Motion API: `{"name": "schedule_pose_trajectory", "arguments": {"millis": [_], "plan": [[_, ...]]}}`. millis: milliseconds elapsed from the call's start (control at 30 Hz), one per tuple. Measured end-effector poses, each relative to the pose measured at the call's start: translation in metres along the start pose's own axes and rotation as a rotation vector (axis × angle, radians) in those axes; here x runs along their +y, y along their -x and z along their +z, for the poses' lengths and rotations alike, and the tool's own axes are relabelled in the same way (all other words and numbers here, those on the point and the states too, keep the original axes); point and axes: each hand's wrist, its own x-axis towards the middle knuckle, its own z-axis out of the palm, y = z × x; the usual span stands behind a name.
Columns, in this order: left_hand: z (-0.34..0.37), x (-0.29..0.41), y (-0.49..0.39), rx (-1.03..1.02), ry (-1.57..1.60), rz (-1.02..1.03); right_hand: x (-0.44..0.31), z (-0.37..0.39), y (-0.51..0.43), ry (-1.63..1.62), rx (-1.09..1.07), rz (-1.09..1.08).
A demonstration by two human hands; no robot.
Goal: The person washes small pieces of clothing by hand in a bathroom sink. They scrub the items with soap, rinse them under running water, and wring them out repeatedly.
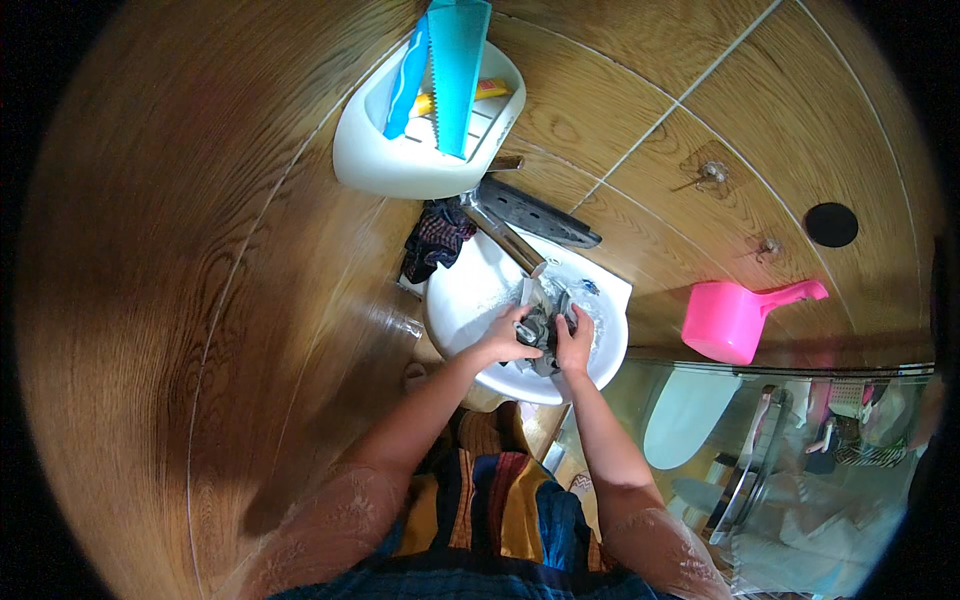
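Note:
A dark grey wet cloth lies bunched in the white washbasin, under the metal faucet. Water runs from the spout onto it. My left hand grips the cloth's left side, fingers curled over its edge. On the right side, my right hand holds the same cloth between thumb and fingers. Both forearms have lather or water on them. The underside of the cloth and parts of the fingertips are hidden.
A dark patterned cloth hangs on the basin's back left rim. Above it, a white wall caddy holds a turquoise comb-like item and a yellow tube. A pink dipper hangs right, above a toilet lid behind glass.

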Motion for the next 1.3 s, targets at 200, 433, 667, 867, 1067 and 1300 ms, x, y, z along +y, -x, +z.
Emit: {"name": "schedule_pose_trajectory", "arguments": {"millis": [200,433,667,867,1067,1300], "plan": [[-0.043,-0.002,0.016,0.252,-0.593,0.063,-0.042,0.018,0.021,0.419,-0.284,-0.256],[-0.038,-0.009,0.020,0.149,-0.644,-0.017,-0.025,0.042,-0.003,0.546,-0.276,-0.551],[-0.060,0.000,0.052,0.146,-0.674,0.057,-0.066,0.017,-0.030,0.180,-0.228,-0.561],[-0.060,-0.001,0.042,0.268,-0.633,0.163,-0.067,0.049,-0.065,0.595,-0.467,-0.570],[-0.052,-0.007,0.042,0.345,-0.696,0.109,-0.093,-0.034,-0.039,0.280,-0.442,-0.759],[-0.050,-0.003,0.040,0.364,-0.661,0.159,-0.049,-0.003,-0.014,0.314,-0.653,-0.738]]}}
